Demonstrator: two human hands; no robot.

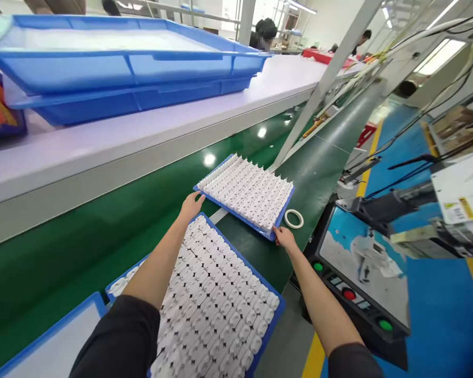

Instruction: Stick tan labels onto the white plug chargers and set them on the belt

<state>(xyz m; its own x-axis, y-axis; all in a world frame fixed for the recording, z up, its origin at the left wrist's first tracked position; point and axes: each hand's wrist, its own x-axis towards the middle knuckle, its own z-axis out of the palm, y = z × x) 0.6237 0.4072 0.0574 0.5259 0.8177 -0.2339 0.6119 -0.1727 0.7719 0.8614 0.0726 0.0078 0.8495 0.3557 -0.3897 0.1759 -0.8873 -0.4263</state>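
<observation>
A blue tray (236, 211) filled with rows of small white plastic parts (246, 189) lies on the dark green bench. My left hand (191, 206) has its thumb and fingers on the tray's near left corner. At the near right corner, my right hand (285, 238) pinches the rim. Below my forearms lies a second, larger-looking blue tray (278, 307), packed with similar white parts (216, 294) set in a grid. A roll of tape (294, 219) rests flat on the bench, just right of the farther tray.
Stacked blue bins (142, 79) stand on a white shelf (173, 123) at left. Another blue-rimmed tray (55, 331) is at lower left. A slanted metal post (319, 100) rises behind the held tray. On the right is a machine (362, 273) with green and red buttons. People sit farther back.
</observation>
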